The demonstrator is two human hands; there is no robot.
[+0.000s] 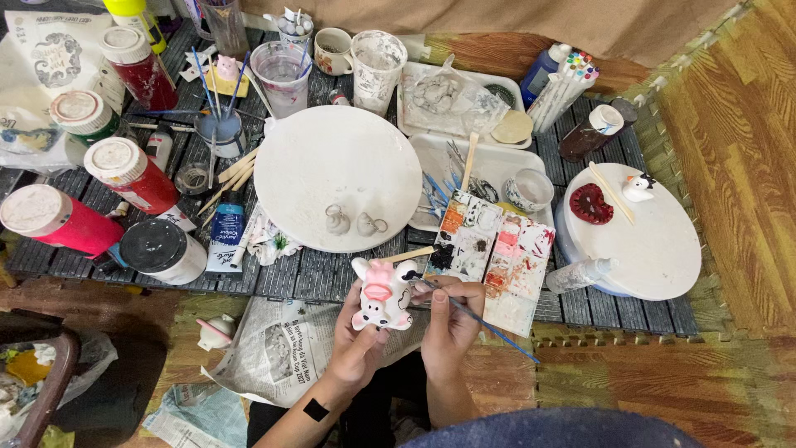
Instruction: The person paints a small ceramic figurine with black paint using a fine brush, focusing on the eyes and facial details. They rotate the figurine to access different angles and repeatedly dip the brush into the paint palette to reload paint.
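Fingers of the left hand wrap a small cow figurine above the newspaper; the right hand pinches a fine brush at its ear. Pink snout and black patches look painted, much remains white. Three red paint jars stand left, one palette right.

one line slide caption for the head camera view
Left hand holds a small white cow figurine while the right hand paints it with a thin blue-handled brush beside a paint palette.
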